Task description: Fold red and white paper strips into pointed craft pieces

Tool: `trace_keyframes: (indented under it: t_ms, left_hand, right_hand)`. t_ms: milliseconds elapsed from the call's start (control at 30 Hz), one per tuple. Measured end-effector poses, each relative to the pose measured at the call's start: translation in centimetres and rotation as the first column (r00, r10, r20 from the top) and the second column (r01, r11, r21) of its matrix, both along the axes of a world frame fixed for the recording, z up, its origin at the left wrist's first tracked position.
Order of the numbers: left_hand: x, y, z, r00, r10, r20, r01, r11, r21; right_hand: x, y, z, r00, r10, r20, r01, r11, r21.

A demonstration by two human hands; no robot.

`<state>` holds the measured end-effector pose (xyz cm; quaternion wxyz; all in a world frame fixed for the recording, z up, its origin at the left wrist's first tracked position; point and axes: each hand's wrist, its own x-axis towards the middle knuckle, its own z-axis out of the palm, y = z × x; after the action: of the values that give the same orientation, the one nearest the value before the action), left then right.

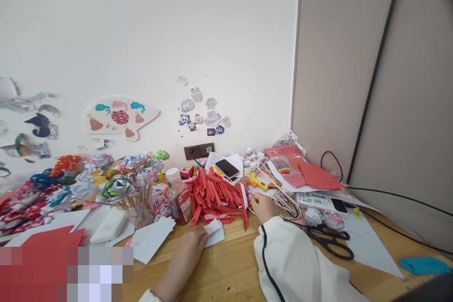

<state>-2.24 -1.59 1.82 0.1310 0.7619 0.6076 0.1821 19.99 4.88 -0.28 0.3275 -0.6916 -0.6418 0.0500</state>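
My left hand [194,240] rests low over the wooden table, its curled fingers at small white paper pieces [216,236]. Just right of the pile of red folded paper strips [215,193], my right hand [264,206] is closed, its fingertips at a narrow red and white paper strip [244,198]. The palm hides part of that grip. Left of the pile stands a clear bottle [180,200] with a white lid and reddish-brown contents. A white paper sheet [150,240] lies left of my left hand.
Black-handled scissors [336,243], a yellow glue gun [257,182] and bead strings [286,205] lie rightward. A phone [227,168] lies behind the strips. Crumpled paper flowers [118,188] and a cup of sticks [141,210] crowd the left. A black cable [403,196] crosses the right.
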Motion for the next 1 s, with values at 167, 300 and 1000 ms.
trace_keyframes:
  t_ms: [167, 300, 1000]
  left_hand:
    - [-0.1, -0.3, 0.4, 0.996, 0.029, 0.088, -0.043, 0.986, 0.162]
    - [-0.1, -0.6, 0.7, 0.973, 0.095, 0.21, -0.15, 0.954, 0.26]
    - [1.2, -0.3, -0.3, 0.871, -0.127, 0.475, 0.125, 0.991, 0.037]
  right_hand:
    - [-1.9, -0.8, -0.8, 0.98, 0.188, 0.068, -0.196, 0.97, 0.144]
    - [-3.2, -1.7, -1.0, 0.937, 0.345, 0.047, -0.348, 0.926, 0.147]
    - [-4.2, -2.7, -0.7, 0.625, 0.78, 0.015, -0.74, 0.587, 0.328]
